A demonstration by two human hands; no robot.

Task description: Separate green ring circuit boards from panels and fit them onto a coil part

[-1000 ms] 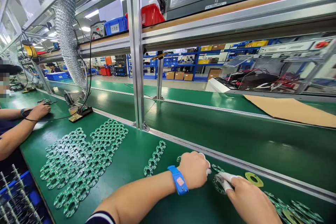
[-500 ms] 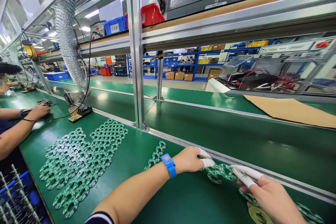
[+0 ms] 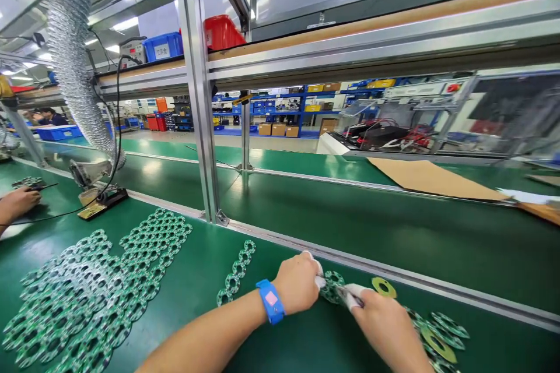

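My left hand (image 3: 298,283), with a blue wrist strap (image 3: 270,301) and white finger cots, pinches one end of a small strip of green ring-shaped circuit boards (image 3: 331,288). My right hand (image 3: 385,326), also in finger cots, grips the other end of the same strip low over the green bench mat. A yellow ring board (image 3: 384,287) lies just beyond my right fingers. A short strip of ring boards (image 3: 236,272) lies left of my left hand. Loose rings (image 3: 437,335) are piled to the right.
Large panels of ring boards (image 3: 87,288) cover the mat at left. A soldering iron stand (image 3: 100,198) and foil duct (image 3: 76,64) stand behind them. A co-worker's hand (image 3: 17,204) rests at far left. An aluminium post (image 3: 201,105) and conveyor rail (image 3: 394,274) run behind my hands.
The view has shifted right. My hands have drawn closer together on the ring strip and lowered toward the mat; the yellow ring now lies beyond my right fingers.
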